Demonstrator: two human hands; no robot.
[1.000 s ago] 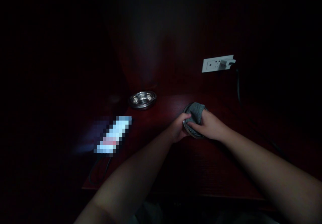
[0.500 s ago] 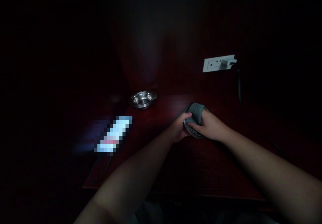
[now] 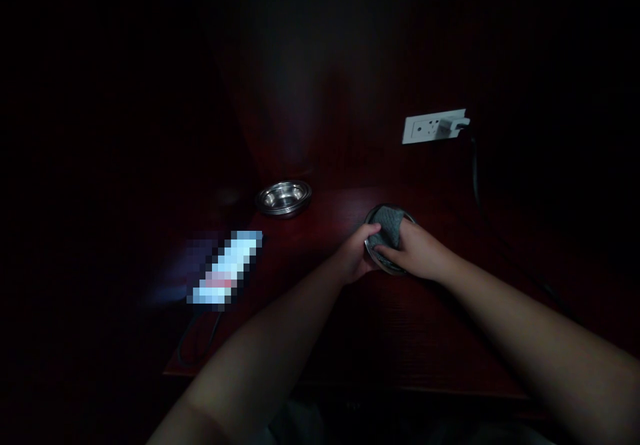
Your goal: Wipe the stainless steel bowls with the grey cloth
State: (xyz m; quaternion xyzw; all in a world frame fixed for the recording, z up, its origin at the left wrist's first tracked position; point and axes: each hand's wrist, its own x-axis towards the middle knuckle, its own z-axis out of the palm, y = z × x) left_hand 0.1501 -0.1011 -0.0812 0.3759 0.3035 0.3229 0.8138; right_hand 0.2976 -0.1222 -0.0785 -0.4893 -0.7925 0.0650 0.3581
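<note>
My left hand (image 3: 361,251) grips the left rim of a round metal bowl (image 3: 393,269), its thumb over the edge and its other fingers underneath. Inside the bowl, my right hand (image 3: 423,248) presses a grey-green cloth (image 3: 387,225) against the metal. The fingers of that hand are partly hidden by the cloth and the rim. Back and to the left, a small stack of shiny metal bowls (image 3: 284,198) stands on the dark red table (image 3: 400,338).
A phone with a lit, blurred screen (image 3: 227,268) is at the left, with a thin cable (image 3: 183,345) beside it. On the back wall sits a white socket panel (image 3: 423,128) with a plug in it; a dark cord (image 3: 475,171) hangs down to the table. The surroundings are very dark.
The cloth and my right hand have shifted very slightly inside the bowl. My left hand keeps its hold on the rim, and the other things stay where they were.
</note>
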